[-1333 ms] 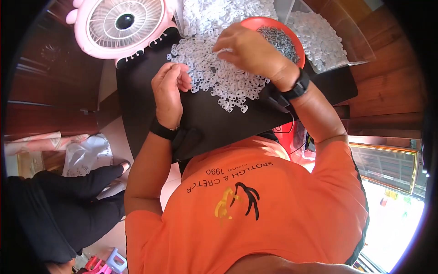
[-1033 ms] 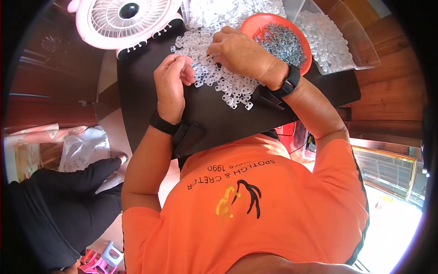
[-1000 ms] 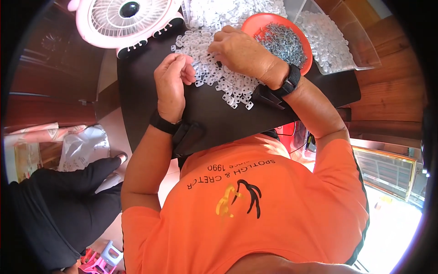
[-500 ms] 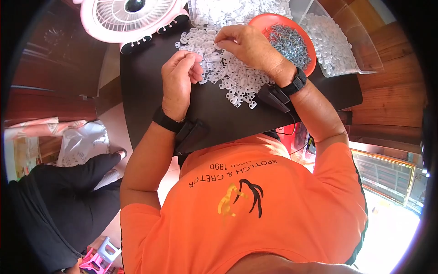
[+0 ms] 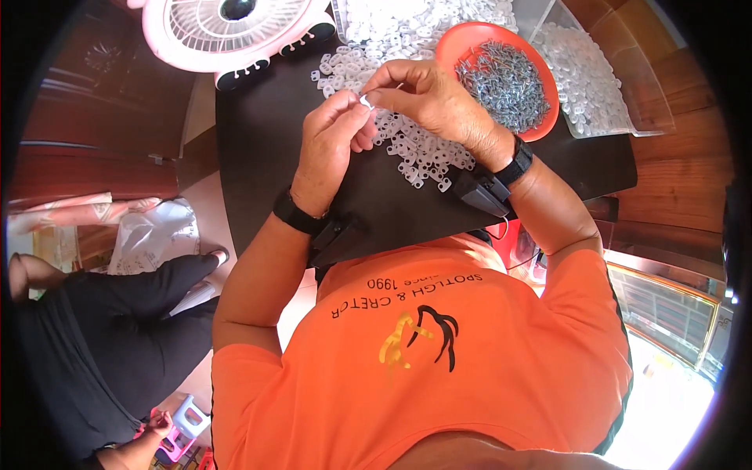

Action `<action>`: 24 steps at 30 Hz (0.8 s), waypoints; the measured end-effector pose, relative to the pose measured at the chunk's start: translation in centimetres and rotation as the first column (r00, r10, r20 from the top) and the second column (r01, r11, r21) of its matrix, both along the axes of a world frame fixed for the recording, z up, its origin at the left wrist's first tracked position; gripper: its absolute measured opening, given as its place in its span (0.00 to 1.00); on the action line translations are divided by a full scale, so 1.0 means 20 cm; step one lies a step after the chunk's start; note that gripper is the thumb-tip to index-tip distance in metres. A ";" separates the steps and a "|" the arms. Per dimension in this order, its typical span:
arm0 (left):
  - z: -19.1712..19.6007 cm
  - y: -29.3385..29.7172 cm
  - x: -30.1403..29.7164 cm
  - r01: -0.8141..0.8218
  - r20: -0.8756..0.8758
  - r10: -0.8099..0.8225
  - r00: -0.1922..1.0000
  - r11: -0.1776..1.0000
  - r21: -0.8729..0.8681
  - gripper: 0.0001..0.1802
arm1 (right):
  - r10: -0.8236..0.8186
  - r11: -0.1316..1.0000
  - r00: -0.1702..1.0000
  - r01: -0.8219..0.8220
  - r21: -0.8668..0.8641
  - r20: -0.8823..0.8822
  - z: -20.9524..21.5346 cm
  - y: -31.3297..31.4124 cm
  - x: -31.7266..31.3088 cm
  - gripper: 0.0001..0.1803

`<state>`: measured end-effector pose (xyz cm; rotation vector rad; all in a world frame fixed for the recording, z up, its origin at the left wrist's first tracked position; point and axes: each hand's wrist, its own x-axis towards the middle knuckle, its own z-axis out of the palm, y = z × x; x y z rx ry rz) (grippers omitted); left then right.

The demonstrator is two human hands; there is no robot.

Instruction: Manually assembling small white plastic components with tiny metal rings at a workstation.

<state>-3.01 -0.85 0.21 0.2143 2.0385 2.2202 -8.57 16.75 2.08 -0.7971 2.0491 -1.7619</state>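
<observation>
Over the dark table, my left hand (image 5: 333, 133) and my right hand (image 5: 431, 98) meet fingertip to fingertip. Between them is a small white plastic clip (image 5: 366, 103), pinched by the thumb and fingers of both hands. Whether anything else is tucked in the curled left fingers is hidden. Beneath and beyond the hands spreads a heap of the same white plastic clips (image 5: 423, 153), each with a hole. Just right of my right hand stands a red bowl (image 5: 554, 102) full of small grey metal nails (image 5: 505, 86).
A pink fan (image 5: 235, 39) stands at the far left of the table (image 5: 266, 157). Far right, a clear bin (image 5: 638, 86) holds more whitish pieces. Black devices hang from both wrist straps. At left, another person in black (image 5: 117, 321) sits near a small plastic stool (image 5: 190, 417).
My right hand has come from the heap to my left hand, and the white clip now shows between them. The other person's hand has appeared by the stool.
</observation>
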 end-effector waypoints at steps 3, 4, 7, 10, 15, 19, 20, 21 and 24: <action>-0.01 -0.01 -0.01 0.006 0.034 -0.006 0.999 1.000 0.000 0.12 | -0.019 0.998 0.998 0.023 0.060 -0.067 0.01 -0.01 0.02 0.09; -0.01 -0.01 -0.01 0.008 0.035 -0.007 0.999 1.000 -0.004 0.12 | -0.033 0.994 0.992 0.045 0.104 -0.123 0.01 -0.01 0.03 0.09; 0.01 -0.02 0.00 -0.012 0.059 0.008 0.998 0.998 0.065 0.13 | -0.017 0.997 0.976 0.034 0.075 -0.219 0.01 -0.01 0.03 0.09; 0.02 -0.01 -0.01 -0.028 0.002 0.027 1.000 0.999 0.028 0.13 | -0.064 0.998 0.976 0.067 0.004 -0.207 -0.01 -0.02 0.04 0.09; -0.01 -0.01 -0.02 0.009 0.013 -0.010 1.000 0.998 0.058 0.13 | -0.055 0.995 0.844 0.090 0.040 -0.534 -0.01 0.00 0.02 0.10; 0.00 -0.01 -0.02 -0.017 0.063 0.013 0.998 0.998 0.066 0.12 | 0.003 0.985 0.662 0.126 0.115 -0.749 0.02 0.01 0.04 0.13; 0.00 -0.01 -0.01 -0.019 0.065 0.015 0.998 0.998 0.061 0.12 | 0.007 0.984 0.642 0.134 0.121 -0.766 0.02 0.00 0.04 0.13; 0.01 -0.01 -0.02 -0.021 0.067 0.017 0.998 0.998 0.056 0.12 | 0.001 0.984 0.633 0.135 0.112 -0.774 0.02 0.01 0.04 0.13; 0.00 0.00 -0.01 -0.014 0.039 0.012 0.999 0.998 0.055 0.12 | -0.018 0.984 0.620 0.151 0.097 -0.784 0.02 0.01 0.04 0.12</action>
